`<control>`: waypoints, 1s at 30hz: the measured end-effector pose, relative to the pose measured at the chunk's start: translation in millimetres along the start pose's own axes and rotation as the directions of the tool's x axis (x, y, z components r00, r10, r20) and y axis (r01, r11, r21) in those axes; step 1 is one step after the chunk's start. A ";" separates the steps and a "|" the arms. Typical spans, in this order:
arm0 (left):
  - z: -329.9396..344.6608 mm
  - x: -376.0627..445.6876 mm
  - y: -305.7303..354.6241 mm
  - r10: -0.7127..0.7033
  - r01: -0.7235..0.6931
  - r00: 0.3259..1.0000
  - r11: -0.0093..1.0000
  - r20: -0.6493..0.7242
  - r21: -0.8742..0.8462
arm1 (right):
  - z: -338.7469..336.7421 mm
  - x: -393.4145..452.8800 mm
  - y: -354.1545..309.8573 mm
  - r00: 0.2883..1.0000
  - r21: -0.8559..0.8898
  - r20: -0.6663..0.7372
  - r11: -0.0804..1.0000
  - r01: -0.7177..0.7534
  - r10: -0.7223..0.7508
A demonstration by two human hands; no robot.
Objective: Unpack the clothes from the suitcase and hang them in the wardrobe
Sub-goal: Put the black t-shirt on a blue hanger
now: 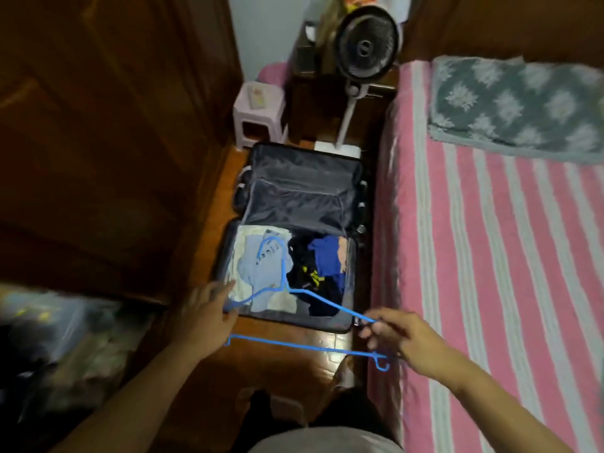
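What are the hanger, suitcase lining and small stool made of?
Hanger: thin blue rod, looks like plastic or coated wire; too slim to say which. The right hand pinches it.
Suitcase lining: dark grey woven fabric with a slight sheen and soft creases.
Stool: pale pink moulded plastic, smooth and matte.

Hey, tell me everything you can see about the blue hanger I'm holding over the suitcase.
The blue hanger is thin and looks like plastic: a curved hook at the far end, two sloping shoulders, a straight bottom bar and a small extra hook under its right corner. It is held roughly flat above the near edge of the open suitcase, its hook over the pale folded clothes. The right hand pinches its right corner; the left hand is at its left shoulder, fingers relaxed, contact unclear.
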State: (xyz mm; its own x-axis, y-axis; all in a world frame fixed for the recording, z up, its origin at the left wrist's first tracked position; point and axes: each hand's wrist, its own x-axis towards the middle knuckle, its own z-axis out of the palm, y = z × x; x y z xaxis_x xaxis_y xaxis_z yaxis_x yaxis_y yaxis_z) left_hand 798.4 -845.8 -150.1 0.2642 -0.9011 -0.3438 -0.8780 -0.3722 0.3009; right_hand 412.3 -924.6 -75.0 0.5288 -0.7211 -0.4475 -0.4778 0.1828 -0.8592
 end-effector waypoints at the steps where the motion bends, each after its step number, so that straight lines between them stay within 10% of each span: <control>1: 8.5 8.0 5.7 0.061 -0.061 0.998 0.998 -0.005 0.031 | -14.8 -9.8 9.5 0.999 0.073 -0.016 0.997 -0.033 0.034; 8: 30.2 20.4 119.4 0.307 -0.315 0.875 0.948 0.374 -0.042 | -67.2 -9.0 62.5 0.917 0.145 0.267 0.928 -0.344 0.298; 13: 96.2 68.1 148.4 0.468 -0.527 0.811 0.845 0.350 0.092 | -50.5 56.6 67.0 0.862 0.337 0.079 0.801 -0.496 0.500; 20: 228.6 191.2 128.7 0.115 -0.138 0.929 0.990 0.353 0.040 | -48.4 152.5 186.8 0.581 0.424 -0.506 0.770 -0.476 0.638; 25: 378.0 268.9 83.8 -0.092 0.113 0.703 0.993 0.705 0.017 | 8.4 221.6 301.2 0.431 0.622 -0.552 0.697 -0.358 0.714; 30: 500.9 311.3 70.6 -0.181 0.372 0.732 0.914 0.657 -0.162 | 67.7 275.6 392.7 0.353 0.797 -0.499 0.579 -0.171 0.791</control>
State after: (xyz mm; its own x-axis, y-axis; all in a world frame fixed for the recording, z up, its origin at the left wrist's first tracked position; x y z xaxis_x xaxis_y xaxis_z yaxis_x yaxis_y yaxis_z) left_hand 618.8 -1041.2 -681.5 0.0901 -0.4461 -0.8904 -0.6395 -0.7113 0.2916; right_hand 417.9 -1006.3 -552.5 -0.5412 -0.4434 -0.7145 0.1924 0.7619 -0.6185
